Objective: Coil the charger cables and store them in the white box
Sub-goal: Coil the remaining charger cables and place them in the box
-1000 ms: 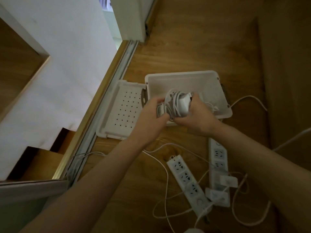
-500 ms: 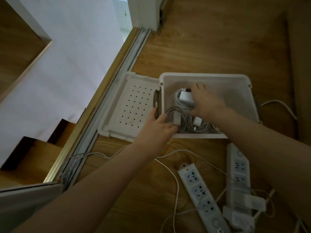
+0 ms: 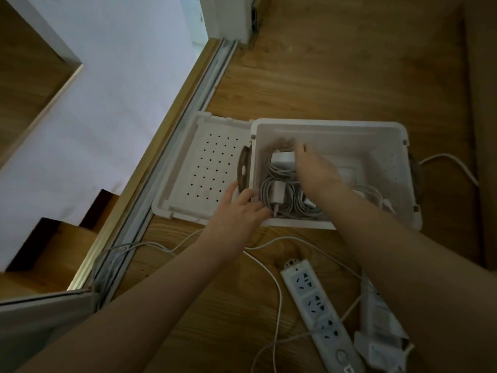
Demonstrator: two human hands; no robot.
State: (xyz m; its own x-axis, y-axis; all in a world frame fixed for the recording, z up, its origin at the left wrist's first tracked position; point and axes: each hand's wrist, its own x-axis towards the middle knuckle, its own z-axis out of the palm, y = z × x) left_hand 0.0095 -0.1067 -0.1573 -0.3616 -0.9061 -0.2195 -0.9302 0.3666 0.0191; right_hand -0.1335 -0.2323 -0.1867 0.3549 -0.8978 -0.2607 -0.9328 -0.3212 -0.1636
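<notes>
nowhere legible writing; right hand [image 3: 313, 168] open over coiled chargers [image 3: 279, 196], left hand [image 3: 242, 211] gripping white box [image 3: 336, 125] rim

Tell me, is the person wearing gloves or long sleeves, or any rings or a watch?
No. Both forearms are bare all the way up to the bottom edge of the picture, so no sleeves show. The left hand and the right hand have no gloves. No ring, watch or bracelet is visible, though the picture is dim and a little blurry.
</notes>
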